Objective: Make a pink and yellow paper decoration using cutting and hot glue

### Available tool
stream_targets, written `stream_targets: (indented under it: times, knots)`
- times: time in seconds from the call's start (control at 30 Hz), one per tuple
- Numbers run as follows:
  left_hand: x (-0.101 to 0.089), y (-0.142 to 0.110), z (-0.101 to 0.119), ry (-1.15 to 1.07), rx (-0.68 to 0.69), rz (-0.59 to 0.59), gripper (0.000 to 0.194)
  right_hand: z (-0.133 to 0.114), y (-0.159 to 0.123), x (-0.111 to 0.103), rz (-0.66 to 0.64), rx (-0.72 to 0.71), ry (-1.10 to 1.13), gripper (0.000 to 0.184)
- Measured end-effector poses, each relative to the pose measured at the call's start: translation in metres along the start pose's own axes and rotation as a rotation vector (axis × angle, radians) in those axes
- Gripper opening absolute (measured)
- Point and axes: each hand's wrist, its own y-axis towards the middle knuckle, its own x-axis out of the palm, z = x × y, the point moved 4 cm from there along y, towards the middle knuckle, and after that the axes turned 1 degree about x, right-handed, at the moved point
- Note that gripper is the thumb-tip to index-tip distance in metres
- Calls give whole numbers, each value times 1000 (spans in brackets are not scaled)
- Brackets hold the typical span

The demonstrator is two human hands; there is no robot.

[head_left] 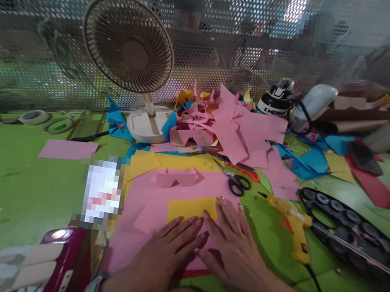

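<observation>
My left hand [159, 259] lies flat, fingers stretched out, on a large pink paper sheet [138, 216] on the green table [17, 181]. My right hand [234, 245] lies flat beside it, fingers spread, its fingertips on a yellow paper piece [190, 207] that rests on the pink sheet. The two hands touch at the fingers. Neither hand holds anything. A small folded pink paper piece [177, 177] lies just beyond the yellow one.
Black-handled scissors [236, 180] and a yellow glue gun [292, 224] lie right of the sheet, with a black paint palette [348, 231] further right. A heap of pink paper scraps [235, 128] and a desk fan [129, 45] stand behind. Tape rolls [35, 117] lie far left.
</observation>
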Motion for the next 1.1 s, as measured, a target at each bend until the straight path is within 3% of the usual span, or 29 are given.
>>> stream_targets:
  times: [0.5,0.73,0.87,0.97,1.1]
  knots:
    - [-4,1,2,44,20,7,81,15,-22,1,90,144,-178,59]
    - [-2,0,3,84,37,23,82,2,-15,-10,147,66,-132,68]
    - [-2,-1,3,100,36,60,83,-11,-3,-6,39,-77,3,67]
    - [-4,-1,3,101,38,69,83,-9,-1,-1,21,-71,26,66]
    - [-6,-1,4,116,26,73,85,-1,-6,-3,100,-27,-16,66]
